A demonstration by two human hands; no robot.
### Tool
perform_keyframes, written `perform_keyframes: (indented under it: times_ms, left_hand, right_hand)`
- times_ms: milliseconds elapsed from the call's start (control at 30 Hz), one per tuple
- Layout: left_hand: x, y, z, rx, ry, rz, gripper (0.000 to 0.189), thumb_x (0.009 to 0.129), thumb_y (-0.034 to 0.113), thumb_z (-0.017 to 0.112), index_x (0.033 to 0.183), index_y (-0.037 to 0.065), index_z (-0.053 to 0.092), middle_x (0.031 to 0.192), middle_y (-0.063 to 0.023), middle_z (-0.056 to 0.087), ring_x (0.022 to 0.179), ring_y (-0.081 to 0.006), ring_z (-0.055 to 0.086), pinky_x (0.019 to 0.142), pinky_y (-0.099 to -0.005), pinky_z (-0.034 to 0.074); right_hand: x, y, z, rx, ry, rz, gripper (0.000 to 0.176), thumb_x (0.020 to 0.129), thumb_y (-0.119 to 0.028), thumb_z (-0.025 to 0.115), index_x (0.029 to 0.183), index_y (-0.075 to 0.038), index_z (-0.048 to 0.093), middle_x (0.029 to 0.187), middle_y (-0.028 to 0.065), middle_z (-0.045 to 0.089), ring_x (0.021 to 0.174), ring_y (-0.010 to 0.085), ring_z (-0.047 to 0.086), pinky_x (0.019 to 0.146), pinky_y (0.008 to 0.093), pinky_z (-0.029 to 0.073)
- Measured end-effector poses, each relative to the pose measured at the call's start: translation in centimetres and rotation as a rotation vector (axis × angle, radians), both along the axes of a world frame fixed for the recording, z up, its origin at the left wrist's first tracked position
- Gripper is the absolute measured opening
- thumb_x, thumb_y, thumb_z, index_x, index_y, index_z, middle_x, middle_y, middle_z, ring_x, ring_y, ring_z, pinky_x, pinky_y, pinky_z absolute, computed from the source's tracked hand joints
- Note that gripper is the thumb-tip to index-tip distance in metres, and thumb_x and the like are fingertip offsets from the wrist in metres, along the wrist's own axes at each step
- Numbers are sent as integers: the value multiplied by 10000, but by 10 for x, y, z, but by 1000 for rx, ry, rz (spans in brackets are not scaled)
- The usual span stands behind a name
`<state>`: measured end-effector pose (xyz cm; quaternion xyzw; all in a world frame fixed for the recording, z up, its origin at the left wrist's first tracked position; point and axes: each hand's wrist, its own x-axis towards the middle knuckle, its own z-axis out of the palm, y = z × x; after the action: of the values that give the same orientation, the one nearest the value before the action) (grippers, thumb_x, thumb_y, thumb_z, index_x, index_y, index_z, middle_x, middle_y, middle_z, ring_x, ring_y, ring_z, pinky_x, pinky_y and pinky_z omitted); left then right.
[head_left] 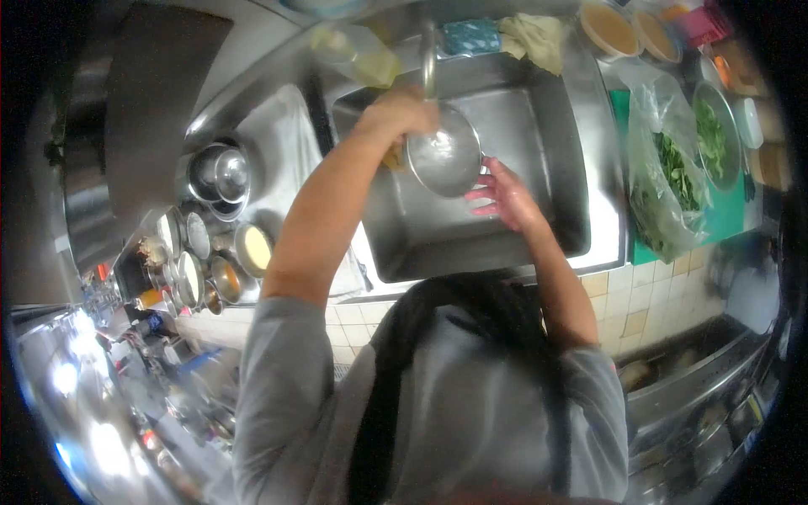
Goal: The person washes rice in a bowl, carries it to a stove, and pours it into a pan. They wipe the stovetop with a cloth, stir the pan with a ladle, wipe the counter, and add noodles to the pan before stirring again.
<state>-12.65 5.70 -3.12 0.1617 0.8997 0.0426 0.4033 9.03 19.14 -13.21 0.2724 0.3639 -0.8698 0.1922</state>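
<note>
A round stainless steel bowl (450,160) is tilted over the sink (522,215), under the faucet (429,63), its inside shiny and wet-looking. My right hand (507,195) grips the bowl's right rim, thumb at the edge and the other fingers reaching below it. At the upper left of the bowl, beside the faucet, is my left hand (400,114). Motion smears its fingers, and I cannot tell whether they hold anything. A small yellow patch (393,158) shows just below that hand, partly hidden by the bowl.
A plastic bottle with yellowish liquid (358,55), a blue sponge (470,38) and a yellowish cloth (532,40) lie behind the sink. Stacked metal bowls (220,178) stand left. At right, a bag of leafy greens (673,168) rests on a green board (732,215).
</note>
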Motion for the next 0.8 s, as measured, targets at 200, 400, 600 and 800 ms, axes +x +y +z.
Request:
perform_keyframes:
  times_ms: [200,400,600,800]
  left_hand:
    - [-5,-21,-19,185,-319,36,284,851,213,588,1031,10,671,962,-223,688,764,-287,710,610,-362,565]
    - [13,-16,-82,258,209,-161,426,857,176,587,1266,78,527,964,-250,683,899,-396,682,756,-471,550]
    - [25,8,-81,309,318,-377,348,920,169,539,1267,159,532,1106,-210,643,993,-389,651,880,-496,517]
    - [18,0,-65,641,156,-591,343,901,126,530,1239,146,585,1088,-165,654,980,-354,653,868,-461,527]
  right_hand:
    - [-4,-6,22,160,-123,37,551,946,-242,618,1309,100,383,1150,234,579,732,236,691,543,314,602]
    - [-4,-9,5,211,-81,-15,404,924,-92,551,1252,95,409,997,199,621,651,236,680,534,333,608]
    - [-9,-6,15,358,-62,84,467,900,-43,496,1332,86,375,1066,242,624,663,267,690,559,331,613]
    - [-10,5,30,895,57,241,512,894,-40,463,1389,37,356,896,254,675,691,302,711,591,376,595]
